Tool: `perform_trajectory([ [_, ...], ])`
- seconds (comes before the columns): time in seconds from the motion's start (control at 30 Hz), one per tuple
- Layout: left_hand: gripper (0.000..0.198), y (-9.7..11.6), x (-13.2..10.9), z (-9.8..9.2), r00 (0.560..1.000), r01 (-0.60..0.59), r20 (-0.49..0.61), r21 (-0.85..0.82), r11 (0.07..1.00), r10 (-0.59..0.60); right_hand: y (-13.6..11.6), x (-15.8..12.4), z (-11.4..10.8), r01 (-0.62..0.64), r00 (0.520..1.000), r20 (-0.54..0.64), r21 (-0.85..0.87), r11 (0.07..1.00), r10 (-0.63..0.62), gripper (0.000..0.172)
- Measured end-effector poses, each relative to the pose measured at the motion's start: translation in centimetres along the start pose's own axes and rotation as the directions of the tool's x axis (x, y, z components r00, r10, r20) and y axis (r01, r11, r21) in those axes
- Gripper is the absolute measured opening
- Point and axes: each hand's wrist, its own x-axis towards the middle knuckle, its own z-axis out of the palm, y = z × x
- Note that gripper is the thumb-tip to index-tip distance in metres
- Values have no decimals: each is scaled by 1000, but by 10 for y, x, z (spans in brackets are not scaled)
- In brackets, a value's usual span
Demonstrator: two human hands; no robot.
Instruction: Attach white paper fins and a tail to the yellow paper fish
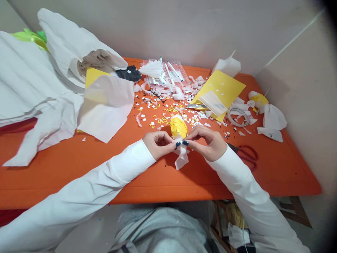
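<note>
In the head view, a small rounded craft piece (178, 127) covered in overlapping yellow paper scales sits upright between my hands. White tissue paper (182, 160) hangs from its lower end toward the table's front. My left hand (161, 143) pinches the tissue just under the yellow part, thumb and finger pressed together. From the other side, my right hand (209, 142) pinches the same tissue, and the two dark-nailed thumbs nearly meet. The exact fold under the thumbs is hidden. Red-handled scissors (247, 154) lie beside my right wrist.
On the orange table (126, 182), paper scraps surround a utility knife (197, 106), yellow sheet (223, 89) and tape roll (238, 117). A marker box (181, 72) stands behind. White paper (107, 109) covers the left; a similar yellow-and-white piece (259, 99) lies right.
</note>
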Motion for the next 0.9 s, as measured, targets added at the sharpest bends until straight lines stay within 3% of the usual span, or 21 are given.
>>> perform_trajectory([
  [0.9,28,3,0,-1,997,50,62,-49,998,-47,-3,-1,-5,-33,999,41,20,999,32,11],
])
